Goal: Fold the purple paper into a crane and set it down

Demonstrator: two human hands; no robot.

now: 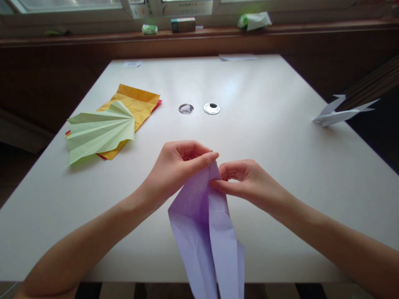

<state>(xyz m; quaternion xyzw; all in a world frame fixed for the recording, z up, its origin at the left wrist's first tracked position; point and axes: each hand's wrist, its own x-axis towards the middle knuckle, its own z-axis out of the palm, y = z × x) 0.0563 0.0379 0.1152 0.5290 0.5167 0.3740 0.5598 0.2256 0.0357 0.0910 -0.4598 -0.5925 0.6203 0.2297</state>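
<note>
Hands meet over the middle of the near half of the white square table (280, 166), both pinching the top point of a folded sheet of pale lilac paper (204, 224). The left hand (177, 166) comes in from the near left corner; its thumb and forefinger are pressed together on the tip of the paper, the other fingers curled under. The right hand (246, 180) comes in from the near right corner and pinches the same tip from the other side, forefinger flat along the crease, thumb tucked behind. The two hands almost touch at the fingertips.

The lilac paper is folded into a long narrow kite-like shape. It hangs from the pinched point down toward the near edge of the table and past it, out of the bottom of the view, with a centre crease running its length and the two flaps slightly parted.

Toward the left edge lies a pale green paper pleated into a fan (99, 131), resting on a creased yellow-orange paper sheet (137, 101) with a sliver of red paper showing beneath. Near the table's centre sit two small round silver things (212, 108), side by side; what they are I cannot tell. At the right edge rests a white folded paper figure with pointed wings (338, 112). On the wooden window ledge (93, 38) beyond the far edge stand a small dark box (183, 25) and some green and white packets (254, 20).
</note>
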